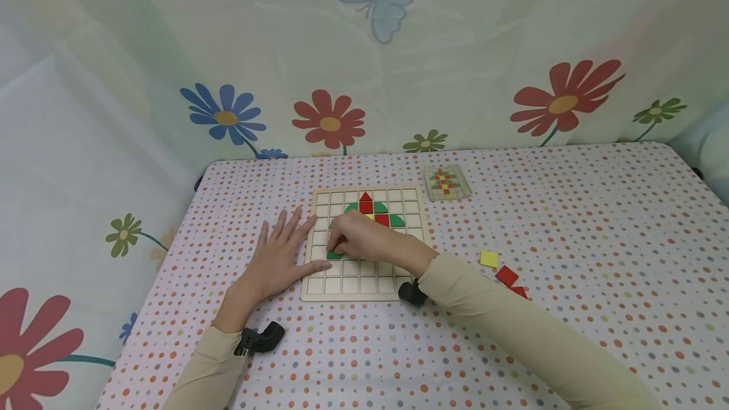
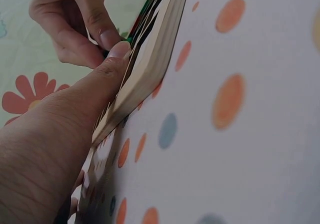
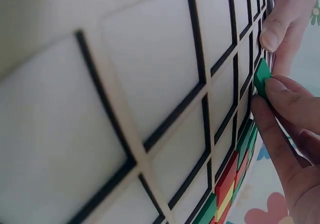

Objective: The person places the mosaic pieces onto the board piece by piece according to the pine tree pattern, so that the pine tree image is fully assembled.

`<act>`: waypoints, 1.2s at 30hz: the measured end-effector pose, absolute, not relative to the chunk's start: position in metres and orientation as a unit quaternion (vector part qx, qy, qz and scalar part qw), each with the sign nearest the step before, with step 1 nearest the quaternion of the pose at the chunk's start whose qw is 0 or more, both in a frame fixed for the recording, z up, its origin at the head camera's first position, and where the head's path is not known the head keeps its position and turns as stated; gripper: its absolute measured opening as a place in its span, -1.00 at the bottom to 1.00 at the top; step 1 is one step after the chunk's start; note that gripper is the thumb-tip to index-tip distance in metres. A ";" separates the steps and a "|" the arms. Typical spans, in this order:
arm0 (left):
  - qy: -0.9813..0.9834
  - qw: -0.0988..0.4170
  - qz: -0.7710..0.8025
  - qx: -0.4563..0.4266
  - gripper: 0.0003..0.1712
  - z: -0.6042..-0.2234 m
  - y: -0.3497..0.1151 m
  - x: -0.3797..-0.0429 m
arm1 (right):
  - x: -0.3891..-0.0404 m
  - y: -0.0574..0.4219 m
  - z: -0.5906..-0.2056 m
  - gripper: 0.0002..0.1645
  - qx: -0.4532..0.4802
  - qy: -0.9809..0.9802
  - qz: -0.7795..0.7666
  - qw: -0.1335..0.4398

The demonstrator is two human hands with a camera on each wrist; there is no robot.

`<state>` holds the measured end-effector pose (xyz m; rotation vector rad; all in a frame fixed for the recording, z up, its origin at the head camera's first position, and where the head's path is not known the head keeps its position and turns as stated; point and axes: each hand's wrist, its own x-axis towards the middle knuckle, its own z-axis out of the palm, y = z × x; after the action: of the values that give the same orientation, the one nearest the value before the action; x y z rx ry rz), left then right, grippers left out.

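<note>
A wooden grid board (image 1: 351,286) lies on the table, its upper cells filled with red, green and yellow pieces. Over its left part, my right hand (image 1: 362,236) pinches a green tile (image 3: 261,78) between thumb and finger, low over a cell near the left edge. Several set pieces are hidden beneath this hand in the head view. My left hand (image 1: 276,266) lies flat with fingers spread along the board's left side. Its thumb (image 2: 107,72) reaches over the board's edge, close to the green tile.
Behind the board's right corner lies a pattern card (image 1: 447,183) showing a tree-like figure. To the right are a loose yellow square (image 1: 488,259) and red pieces (image 1: 507,276), one partly behind the right sleeve (image 1: 501,315). A dotted cloth (image 1: 598,239) covers the table.
</note>
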<state>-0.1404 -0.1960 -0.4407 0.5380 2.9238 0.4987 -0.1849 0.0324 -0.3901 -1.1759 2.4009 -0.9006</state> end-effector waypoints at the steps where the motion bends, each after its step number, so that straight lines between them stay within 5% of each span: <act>1: 0.968 0.064 0.165 0.178 0.16 -0.441 -0.196 -0.140 | -0.185 0.032 -0.390 -0.86 -0.411 0.842 -0.310 0.159; 22: 0.969 0.063 0.163 0.173 0.19 -0.442 -0.196 -0.141 | -0.175 0.022 -0.390 -0.84 -0.429 0.873 -0.212 0.093; 36: 0.970 0.065 0.158 0.170 0.18 -0.442 -0.194 -0.140 | -0.152 0.091 -0.364 -0.72 -0.417 0.838 -0.294 0.193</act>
<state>-0.1404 -0.1941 -0.4420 0.5143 2.9286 0.4781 -0.1521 0.0906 -0.3636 -1.1714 2.3510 -0.8257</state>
